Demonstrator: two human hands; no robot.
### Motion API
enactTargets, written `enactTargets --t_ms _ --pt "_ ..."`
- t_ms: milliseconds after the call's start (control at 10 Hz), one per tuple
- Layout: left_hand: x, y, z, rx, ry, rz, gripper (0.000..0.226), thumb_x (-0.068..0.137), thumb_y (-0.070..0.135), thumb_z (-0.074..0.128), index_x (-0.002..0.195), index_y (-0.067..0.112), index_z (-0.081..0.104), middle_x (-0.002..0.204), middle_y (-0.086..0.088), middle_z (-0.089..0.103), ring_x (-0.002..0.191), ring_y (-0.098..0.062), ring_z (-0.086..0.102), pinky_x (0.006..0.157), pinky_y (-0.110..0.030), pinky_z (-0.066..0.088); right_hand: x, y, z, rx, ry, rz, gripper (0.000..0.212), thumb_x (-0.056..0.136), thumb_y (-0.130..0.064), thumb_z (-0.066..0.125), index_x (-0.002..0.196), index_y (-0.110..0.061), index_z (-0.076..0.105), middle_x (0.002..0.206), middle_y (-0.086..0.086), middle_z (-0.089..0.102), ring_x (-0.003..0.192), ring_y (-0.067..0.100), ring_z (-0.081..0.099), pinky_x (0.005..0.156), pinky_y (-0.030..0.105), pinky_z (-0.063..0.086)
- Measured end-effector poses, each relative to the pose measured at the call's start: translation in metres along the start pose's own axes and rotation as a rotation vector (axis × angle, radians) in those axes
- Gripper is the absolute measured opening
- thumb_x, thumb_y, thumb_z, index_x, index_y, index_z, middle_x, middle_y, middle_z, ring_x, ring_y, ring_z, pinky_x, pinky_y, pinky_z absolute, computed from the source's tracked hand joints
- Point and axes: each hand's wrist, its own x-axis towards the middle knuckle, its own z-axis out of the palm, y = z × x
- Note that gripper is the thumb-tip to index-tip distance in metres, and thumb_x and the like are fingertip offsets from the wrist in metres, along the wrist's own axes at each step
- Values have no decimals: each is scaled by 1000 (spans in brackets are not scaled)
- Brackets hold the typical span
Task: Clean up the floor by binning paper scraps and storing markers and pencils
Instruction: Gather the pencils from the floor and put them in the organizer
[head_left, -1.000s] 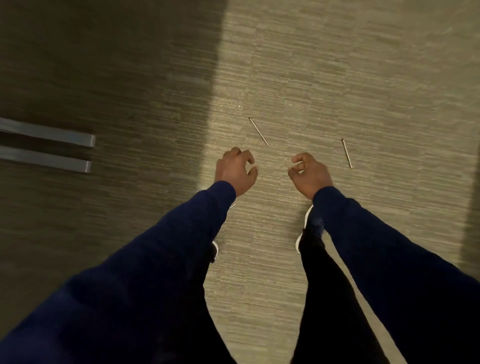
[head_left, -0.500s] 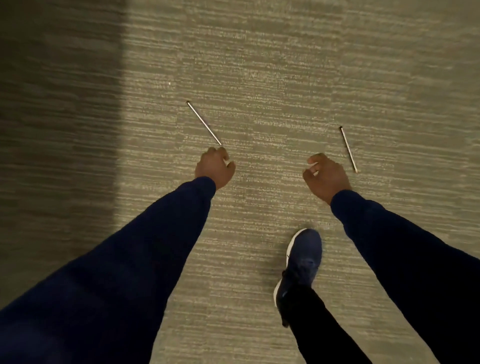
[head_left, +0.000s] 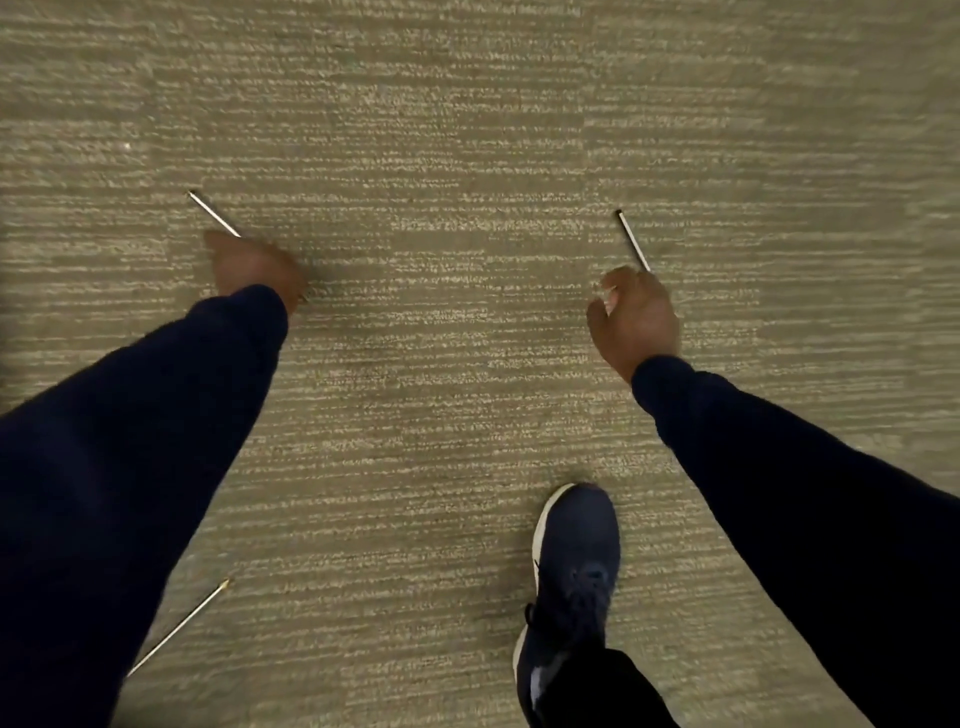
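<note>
Three thin pencils lie on the beige carpet. My left hand (head_left: 254, 270) hangs over the lower part of the left pencil (head_left: 213, 213), hiding its middle, and a tip shows by my wrist. Blur hides whether the fingers hold it. My right hand (head_left: 634, 317), fingers loosely curled, sits just below the near end of the right pencil (head_left: 632, 239), and I see nothing held in it. The third pencil (head_left: 176, 629) lies at the lower left, partly under my left sleeve.
My right foot in a dark blue shoe (head_left: 571, 571) stands on the carpet between my arms, toward the right. Striped carpet (head_left: 467, 156) stretches all around, with a small white speck (head_left: 128, 146) at the far left.
I have stepped forward and both hands have come down onto the two pencils. The dark shadow at the left has left the view, and the third pencil has come into sight.
</note>
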Motion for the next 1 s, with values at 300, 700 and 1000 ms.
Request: enactTargets --t_ms 300,700,1000 --pt "-28 -26 -4 10 43 422 22 95 25 48 104 6 47 94 -13 58 78 -28 53 64 -37 41 47 7 1 -194 69 138 43 95 -7 44 138 0 44 138 25 45 124 43 46 95 49 45" --pt "-94 -92 -18 -151 -185 463 7 92 19 51 87 15 48 77 5 47 61 -9 44 49 -22 33 12 -45 27 46 -110 8 28 88 -27 60 108 -7 62 104 12 68 91 31 64 71 30 45" --pt "-149 -230 -75 -62 -250 291 13 88 25 58 85 13 53 83 -1 55 68 -18 51 57 -27 37 -118 -141 95 288 -302 -144 5 90 -23 59 89 -19 59 75 -2 62 61 12 53 50 12 35"
